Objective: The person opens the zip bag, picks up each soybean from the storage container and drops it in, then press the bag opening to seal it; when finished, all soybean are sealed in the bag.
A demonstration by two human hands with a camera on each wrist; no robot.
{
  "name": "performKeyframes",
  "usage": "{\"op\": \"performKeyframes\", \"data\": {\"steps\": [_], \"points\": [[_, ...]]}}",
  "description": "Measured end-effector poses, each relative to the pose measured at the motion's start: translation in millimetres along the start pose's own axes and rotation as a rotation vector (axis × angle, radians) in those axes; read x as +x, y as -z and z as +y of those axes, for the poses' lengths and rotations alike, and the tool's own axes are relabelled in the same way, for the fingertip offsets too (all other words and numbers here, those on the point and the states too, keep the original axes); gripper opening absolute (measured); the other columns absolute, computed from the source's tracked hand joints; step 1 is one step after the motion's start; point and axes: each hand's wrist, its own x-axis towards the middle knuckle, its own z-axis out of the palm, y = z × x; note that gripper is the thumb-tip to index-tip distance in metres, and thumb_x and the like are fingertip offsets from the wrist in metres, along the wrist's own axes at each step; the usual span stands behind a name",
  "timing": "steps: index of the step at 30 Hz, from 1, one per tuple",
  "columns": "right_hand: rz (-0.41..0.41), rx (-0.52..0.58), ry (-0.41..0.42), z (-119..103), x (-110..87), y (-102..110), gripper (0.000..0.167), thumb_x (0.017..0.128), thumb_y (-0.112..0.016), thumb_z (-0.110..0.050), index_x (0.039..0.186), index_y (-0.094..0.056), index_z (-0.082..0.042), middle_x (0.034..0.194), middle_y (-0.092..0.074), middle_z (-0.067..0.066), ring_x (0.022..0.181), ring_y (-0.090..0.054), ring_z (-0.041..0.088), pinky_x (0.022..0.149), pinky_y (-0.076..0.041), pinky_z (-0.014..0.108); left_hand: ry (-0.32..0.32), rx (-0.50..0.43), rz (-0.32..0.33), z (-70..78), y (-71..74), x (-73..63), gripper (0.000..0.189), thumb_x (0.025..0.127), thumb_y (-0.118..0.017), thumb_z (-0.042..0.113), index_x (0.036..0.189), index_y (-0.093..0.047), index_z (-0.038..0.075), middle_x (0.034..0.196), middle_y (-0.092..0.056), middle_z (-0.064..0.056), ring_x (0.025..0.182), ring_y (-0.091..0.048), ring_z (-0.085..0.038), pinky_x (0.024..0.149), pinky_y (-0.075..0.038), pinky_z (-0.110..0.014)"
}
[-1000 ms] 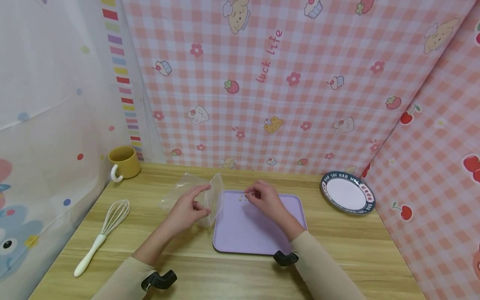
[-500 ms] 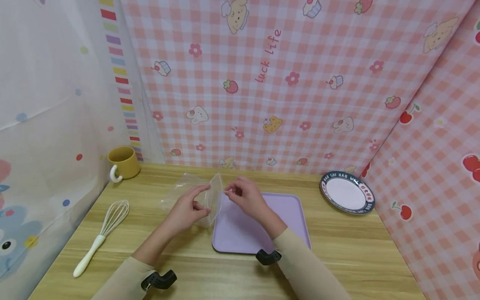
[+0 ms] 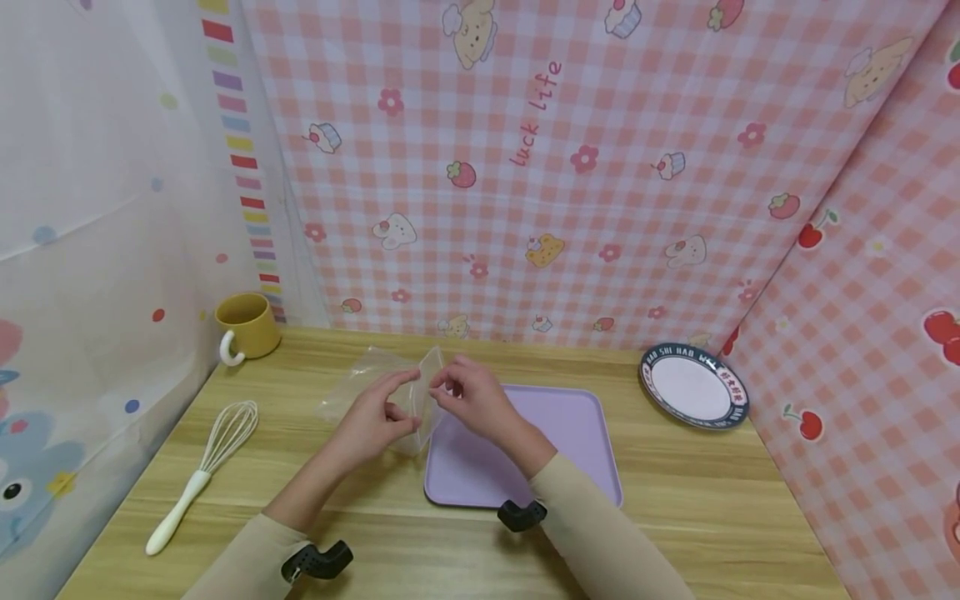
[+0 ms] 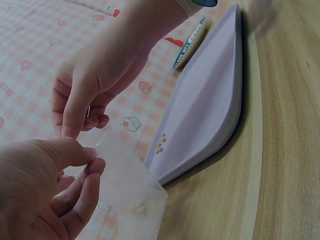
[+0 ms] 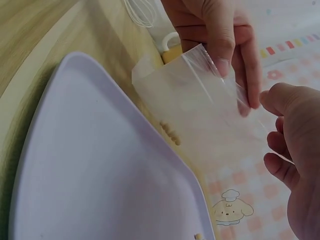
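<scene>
A clear plastic bag (image 3: 429, 400) stands open-mouthed at the left edge of a lilac tray (image 3: 517, 450). My left hand (image 3: 378, 412) grips its rim between thumb and fingers. At the mouth is my right hand (image 3: 472, 398), thumb and forefinger brought together with the other fingers curled; I cannot tell whether a piece sits between the tips. Small beige lumpy pieces (image 5: 170, 133) show through the bag in the right wrist view. Several more beige pieces (image 4: 160, 143) lie near the tray's far edge in the left wrist view; in the head view my right hand hides them.
A yellow mug (image 3: 249, 325) with a white handle stands at the back left. Closer in, a white whisk (image 3: 204, 475) lies on the wooden table (image 3: 375, 542). A dark-rimmed plate (image 3: 693, 387) rests at the back right, beside the checked cloth wall.
My right hand has moved left from the pieces at the tray's far edge to the mouth of the bag, fingertips kept together. My left hand has held the bag in the same place.
</scene>
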Motion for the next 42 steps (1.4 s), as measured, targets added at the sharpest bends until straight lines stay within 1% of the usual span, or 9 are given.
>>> {"op": "performKeyframes", "data": {"steps": [5, 9, 15, 22, 25, 29, 34, 39, 42], "points": [[-0.026, -0.032, -0.004, 0, 1.5, -3, 0.004, 0.1, -0.081, -0.005, 0.104, -0.08, -0.003, 0.093, -0.062, 0.003, 0.081, -0.06, 0.013, 0.072, -0.054, 0.022, -0.005, 0.0, -0.001, 0.8, 0.5, -0.5, 0.078, 0.092, -0.083, -0.009, 0.162, -0.049, -0.004, 0.166, -0.045, -0.025, 0.079, -0.075, -0.017, 0.067, -0.062, -0.028], [-0.027, -0.055, -0.004, -1, 2.3, -4, 0.005, 0.1, -0.082, -0.006, 0.105, -0.08, -0.003, 0.094, -0.062, 0.003, 0.082, -0.061, 0.013, 0.073, -0.056, 0.023, -0.007, -0.002, -0.001, 0.5, 0.4, -0.3, 0.078, 0.092, -0.084, -0.009, 0.161, -0.05, -0.003, 0.166, -0.046, -0.025, 0.079, -0.075, -0.017, 0.067, -0.062, -0.027], [-0.022, -0.081, -0.018, 0, 2.7, -4, 0.009, 0.102, -0.082, -0.008, 0.11, -0.081, -0.005, 0.095, -0.063, 0.003, 0.081, -0.061, 0.014, 0.072, -0.054, 0.023, -0.013, 0.0, 0.0, -1.4, 0.3, 0.1, 0.077, 0.092, -0.084, -0.008, 0.161, -0.05, -0.003, 0.165, -0.046, -0.025, 0.079, -0.075, -0.017, 0.068, -0.062, -0.028], [-0.011, -0.07, -0.024, 3, 0.5, -1, 0.012, 0.101, -0.081, -0.006, 0.112, -0.081, -0.003, 0.096, -0.064, 0.004, 0.081, -0.061, 0.015, 0.071, -0.055, 0.025, -0.022, 0.0, -0.003, -2.3, 0.7, 0.5, 0.076, 0.093, -0.083, -0.008, 0.161, -0.05, -0.003, 0.164, -0.048, -0.024, 0.079, -0.075, -0.016, 0.066, -0.062, -0.028], [-0.014, -0.053, -0.053, 6, -0.6, 5, 0.013, 0.102, -0.08, -0.006, 0.114, -0.081, -0.002, 0.098, -0.064, 0.004, 0.082, -0.061, 0.015, 0.073, -0.055, 0.026, -0.024, 0.002, -0.003, -1.4, 0.6, 0.7, 0.076, 0.093, -0.084, -0.007, 0.161, -0.051, -0.003, 0.163, -0.049, -0.024, 0.078, -0.074, -0.016, 0.065, -0.061, -0.028], [0.0, -0.038, -0.108, 16, -3.3, 17, 0.012, 0.102, -0.08, -0.005, 0.113, -0.081, -0.001, 0.098, -0.063, 0.004, 0.083, -0.06, 0.016, 0.073, -0.054, 0.027, -0.019, 0.004, 0.001, -0.5, -0.1, 0.7, 0.077, 0.092, -0.084, -0.008, 0.161, -0.051, -0.003, 0.162, -0.051, -0.024, 0.078, -0.074, -0.016, 0.066, -0.062, -0.028], [0.001, -0.068, -0.162, 35, -10.8, 35, 0.014, 0.103, -0.079, -0.007, 0.114, -0.081, 0.0, 0.097, -0.062, 0.002, 0.082, -0.058, 0.015, 0.07, -0.051, 0.026, -0.017, 0.005, 0.005, -0.1, -0.9, 0.6, 0.077, 0.091, -0.084, -0.009, 0.16, -0.051, -0.004, 0.162, -0.05, -0.023, 0.077, -0.074, -0.017, 0.066, -0.062, -0.028], [-0.018, -0.124, -0.163, 52, -20.1, 46, 0.011, 0.101, -0.081, -0.007, 0.11, -0.081, -0.002, 0.096, -0.064, 0.002, 0.08, -0.058, 0.014, 0.069, -0.052, 0.027, -0.017, 0.008, 0.006, -0.8, -0.8, 0.0, 0.077, 0.091, -0.084, -0.01, 0.16, -0.051, -0.004, 0.162, -0.05, -0.023, 0.077, -0.073, -0.016, 0.066, -0.062, -0.027], [-0.047, -0.157, -0.175, 59, -26.4, 50, 0.01, 0.098, -0.084, -0.005, 0.107, -0.081, -0.003, 0.095, -0.064, 0.002, 0.08, -0.058, 0.014, 0.07, -0.053, 0.028, -0.011, 0.0, 0.001, -0.2, -1.2, -0.4, 0.077, 0.091, -0.084, -0.01, 0.161, -0.051, -0.004, 0.162, -0.05, -0.024, 0.077, -0.073, -0.016, 0.066, -0.061, -0.027]]}}
